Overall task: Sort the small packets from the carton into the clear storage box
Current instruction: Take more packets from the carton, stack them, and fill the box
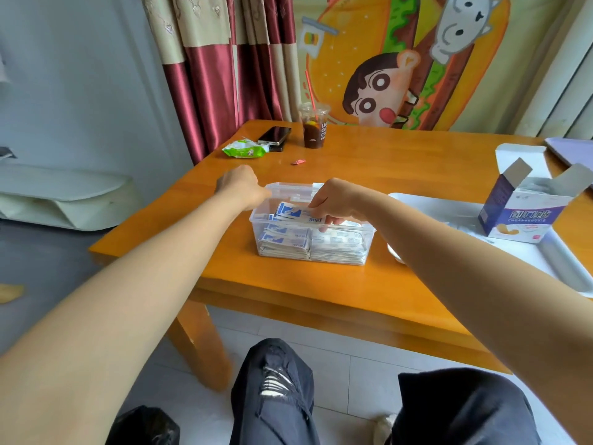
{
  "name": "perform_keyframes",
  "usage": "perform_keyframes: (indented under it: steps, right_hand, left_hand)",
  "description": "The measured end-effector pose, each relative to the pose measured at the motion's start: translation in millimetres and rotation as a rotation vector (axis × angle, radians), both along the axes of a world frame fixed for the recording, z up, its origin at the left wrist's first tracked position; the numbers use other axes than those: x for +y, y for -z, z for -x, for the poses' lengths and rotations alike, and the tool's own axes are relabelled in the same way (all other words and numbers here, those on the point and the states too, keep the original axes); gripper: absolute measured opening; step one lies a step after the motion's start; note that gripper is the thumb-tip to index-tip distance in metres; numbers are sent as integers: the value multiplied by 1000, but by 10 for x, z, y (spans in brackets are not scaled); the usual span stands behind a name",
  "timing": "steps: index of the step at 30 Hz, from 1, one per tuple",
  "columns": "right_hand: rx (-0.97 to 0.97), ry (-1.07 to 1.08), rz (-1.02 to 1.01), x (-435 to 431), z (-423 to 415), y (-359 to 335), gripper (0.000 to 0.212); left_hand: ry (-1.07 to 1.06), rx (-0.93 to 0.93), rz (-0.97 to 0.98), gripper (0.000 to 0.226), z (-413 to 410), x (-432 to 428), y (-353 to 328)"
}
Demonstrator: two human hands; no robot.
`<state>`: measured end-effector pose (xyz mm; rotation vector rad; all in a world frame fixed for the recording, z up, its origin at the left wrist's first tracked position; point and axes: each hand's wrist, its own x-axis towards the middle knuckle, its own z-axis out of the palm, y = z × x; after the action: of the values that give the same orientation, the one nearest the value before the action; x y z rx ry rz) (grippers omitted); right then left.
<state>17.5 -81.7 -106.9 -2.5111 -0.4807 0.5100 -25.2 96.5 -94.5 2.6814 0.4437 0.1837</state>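
A clear storage box (337, 263) stands on the orange wooden table, holding stacks of small white and blue packets (284, 244). My right hand (333, 202) reaches into the box from above and pinches a few blue-and-white packets (293, 213) over the left stack. My left hand (242, 187) rests at the box's back left corner, its fingers hidden behind the hand. The open purple-and-white carton (523, 216) stands on a white tray at the right, flaps up.
The white tray (564, 268) lies along the table's right side. At the back stand an iced drink cup (314, 128), a phone (274, 135), a green wipes pack (245, 150) and a small red wrapper (298, 161). My knees sit below the table's front edge.
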Motion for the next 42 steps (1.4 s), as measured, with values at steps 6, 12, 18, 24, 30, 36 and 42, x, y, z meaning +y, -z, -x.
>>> perform_keyframes:
  steps: [6, 12, 18, 24, 30, 36, 42]
  right_hand:
    - [-93, -78, 151, 279, 8, 92, 27]
    - [-111, -139, 259, 372, -44, 63, 25]
    - [-182, -183, 327, 397, -19, 111, 27]
    - [-263, -215, 193, 397, -33, 143, 19]
    - [-103, -179, -65, 395, -7, 77, 25]
    - [315, -327, 11, 463, 90, 88, 83]
    - [313, -342, 45, 476, 89, 92, 88]
  left_hand:
    - [52, 77, 163, 11, 73, 72, 89]
    - [74, 76, 200, 18, 119, 109, 69]
    - [84, 72, 198, 21, 142, 104, 79]
    - [83, 77, 195, 29, 171, 92, 83]
    - [79, 92, 203, 27, 209, 89, 66]
    - [68, 98, 184, 29, 210, 70, 74]
    - [70, 101, 167, 26, 186, 88, 88]
